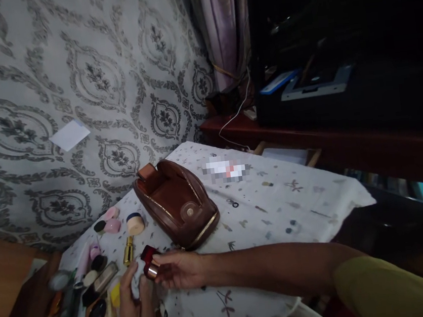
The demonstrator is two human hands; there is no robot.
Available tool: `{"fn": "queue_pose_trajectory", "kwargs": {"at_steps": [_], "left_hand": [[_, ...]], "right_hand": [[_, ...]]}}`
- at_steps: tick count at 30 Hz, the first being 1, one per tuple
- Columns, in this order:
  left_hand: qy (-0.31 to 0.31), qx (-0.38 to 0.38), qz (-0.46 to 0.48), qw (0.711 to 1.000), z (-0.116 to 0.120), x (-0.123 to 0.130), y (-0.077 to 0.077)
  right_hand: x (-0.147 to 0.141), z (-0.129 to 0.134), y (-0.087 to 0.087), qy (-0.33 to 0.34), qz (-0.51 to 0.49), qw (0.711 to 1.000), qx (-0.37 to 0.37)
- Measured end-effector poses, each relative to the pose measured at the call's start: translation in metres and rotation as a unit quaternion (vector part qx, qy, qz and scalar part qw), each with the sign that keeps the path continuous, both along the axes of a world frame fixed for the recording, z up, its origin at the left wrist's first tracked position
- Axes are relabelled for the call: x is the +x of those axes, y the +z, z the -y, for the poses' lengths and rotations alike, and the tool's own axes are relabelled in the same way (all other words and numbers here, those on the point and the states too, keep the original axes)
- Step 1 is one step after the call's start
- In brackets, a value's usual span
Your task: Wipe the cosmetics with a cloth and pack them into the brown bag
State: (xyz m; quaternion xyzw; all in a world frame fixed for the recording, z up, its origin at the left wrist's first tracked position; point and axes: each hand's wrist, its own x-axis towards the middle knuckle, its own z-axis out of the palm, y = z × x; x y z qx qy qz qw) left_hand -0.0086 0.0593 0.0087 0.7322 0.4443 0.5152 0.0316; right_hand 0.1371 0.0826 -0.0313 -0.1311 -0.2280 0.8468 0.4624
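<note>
My right hand [178, 270] is closed on a dark red bottle [149, 257] with a shiny copper-coloured part, low over the table. Close to its left, my left hand [136, 302] is raised with thumb and fingers curved around something whitish; whether it grips that is unclear. Behind both hands a brown leather bag [178, 203] lies unzipped, its inside showing. A gold bottle [128, 251] and a round jar with a dark blue lid [135, 223] are between the bag and my left hand.
Many cosmetics, among them a black round compact [96, 315], crowd the left side of the patterned white tablecloth [256, 214]. Pink items [112, 225] lie near the wall. A dark screen [335, 37] stands behind an open drawer [285, 155] with papers.
</note>
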Motion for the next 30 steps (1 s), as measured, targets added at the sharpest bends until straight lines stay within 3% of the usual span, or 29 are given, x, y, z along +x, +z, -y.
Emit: {"fn": "queue_pose_trajectory", "kwargs": {"at_steps": [6, 12, 24, 30], "left_hand": [[-0.019, 0.001, 0.014, 1.0, -0.003, -0.002, -0.003], [-0.086, 0.074, -0.076, 0.991, -0.006, -0.003, -0.004], [-0.079, 0.079, -0.047, 0.993, 0.005, 0.003, 0.006], [-0.079, 0.077, -0.109, 0.988, -0.002, -0.004, 0.006]], "right_hand": [[0.004, 0.008, 0.018, -0.023, -0.013, 0.998, -0.056], [0.004, 0.018, 0.026, -0.071, -0.036, 0.993, -0.084], [0.005, 0.013, 0.018, -0.093, 0.047, 0.986, -0.13], [0.006, -0.01, -0.005, -0.022, 0.108, 0.99, -0.092]]}}
